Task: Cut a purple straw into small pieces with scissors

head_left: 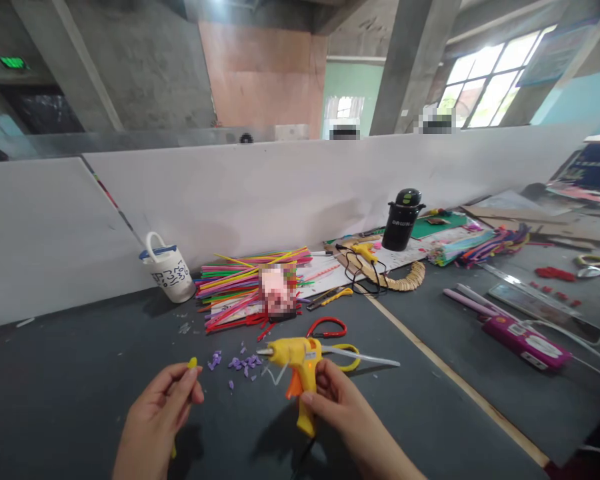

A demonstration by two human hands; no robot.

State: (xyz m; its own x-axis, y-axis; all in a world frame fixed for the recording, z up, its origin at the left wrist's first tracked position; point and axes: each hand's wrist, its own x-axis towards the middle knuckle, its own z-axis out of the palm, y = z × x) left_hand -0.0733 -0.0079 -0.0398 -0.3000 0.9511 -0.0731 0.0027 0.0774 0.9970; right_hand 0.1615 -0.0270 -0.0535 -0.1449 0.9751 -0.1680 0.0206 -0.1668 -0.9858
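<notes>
My left hand (163, 410) is closed in a pinch on a yellow pipe cleaner (193, 363); its tip pokes out above the fingers and a thin yellow end shows below, the middle being hidden. My right hand (343, 403) grips a yellow hot glue gun (290, 350) by its handle, nozzle pointing left. Out of the gun's back runs a clear glue stick (375, 357). A fine strand of glue hangs near the nozzle. Small purple scraps (245, 363) lie on the table between my hands. Behind the gun are scissors (329, 327) with red and yellow handle loops.
Bundled coloured pipe cleaners (235, 283) lie beyond my hands, beside a white cup-like container (173, 273). A utility knife (333, 297), another yellow glue gun (365, 250) with a black cord and a black bottle (403, 223) stand further back. A purple hair-straightener-like tool (525, 340) lies right.
</notes>
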